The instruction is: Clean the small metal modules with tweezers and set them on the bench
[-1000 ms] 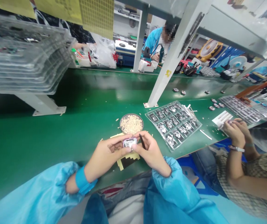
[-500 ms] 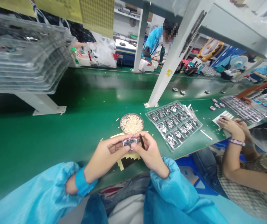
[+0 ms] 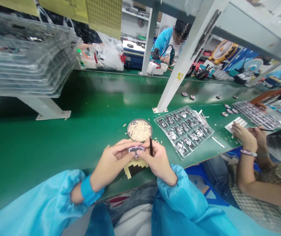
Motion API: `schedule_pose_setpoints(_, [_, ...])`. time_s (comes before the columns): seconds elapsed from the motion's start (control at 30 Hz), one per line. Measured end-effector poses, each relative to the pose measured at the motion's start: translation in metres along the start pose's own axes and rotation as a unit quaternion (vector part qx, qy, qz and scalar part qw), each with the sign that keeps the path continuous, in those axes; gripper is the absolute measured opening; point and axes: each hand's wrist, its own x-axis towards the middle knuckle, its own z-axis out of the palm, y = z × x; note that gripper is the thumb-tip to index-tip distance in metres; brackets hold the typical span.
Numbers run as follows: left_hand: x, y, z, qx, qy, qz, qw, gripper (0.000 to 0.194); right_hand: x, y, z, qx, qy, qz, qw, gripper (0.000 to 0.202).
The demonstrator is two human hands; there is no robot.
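Between my two hands is a small purple-rimmed device (image 3: 136, 149) with a dark and silver inside. My left hand (image 3: 112, 160) grips its left side with thumb and fingers. On the other side my right hand (image 3: 158, 159) pinches it, and a dark thin tool (image 3: 151, 146) stands upright between that hand's fingers. Just beyond my hands lies a round dish (image 3: 140, 130) full of small cream-coloured pieces. Under my hands is a yellow sheet (image 3: 128, 173) with a black stepped patch. A clear tray (image 3: 184, 131) of small dark and silver parts rests to the right.
Stacked clear trays (image 3: 27, 59) stand on a shelf at the upper left. A slanted white post (image 3: 171, 85) rises behind the parts tray. At the right, a co-worker's hands (image 3: 246, 136) work over a white pad (image 3: 236, 125). Another person in blue sits across the bench.
The purple-rimmed device has tilted, so less of its inside shows. The dark tool in my right hand stands more upright. The co-worker's hand at the right has shifted slightly.
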Motion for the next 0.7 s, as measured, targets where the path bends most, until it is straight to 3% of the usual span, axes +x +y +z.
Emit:
schedule_pose_setpoints(0.2, [0.001, -0.004, -0.001, 0.012, 0.010, -0.039, 0.999, 0.031, 0.002, 0.006, 0.002, -0.019, 0.025, -0.025, 0.999, 0.025])
schedule_pose_setpoints(0.3, [0.002, -0.006, -0.003, 0.066, 0.000, -0.052, 0.996, 0.034, 0.004, 0.007, 0.001, -0.039, 0.034, -0.030, 0.998, 0.025])
schedule_pose_setpoints(0.6, [-0.005, -0.007, 0.000, 0.155, 0.053, 0.000, 0.986, 0.027, 0.000, 0.011, 0.010, -0.043, 0.052, -0.034, 0.997, 0.026])
schedule_pose_setpoints(0.7, [-0.004, -0.010, -0.001, 0.137, 0.042, -0.020, 0.990, 0.030, 0.002, 0.010, 0.005, -0.054, 0.041, -0.027, 0.997, 0.027])
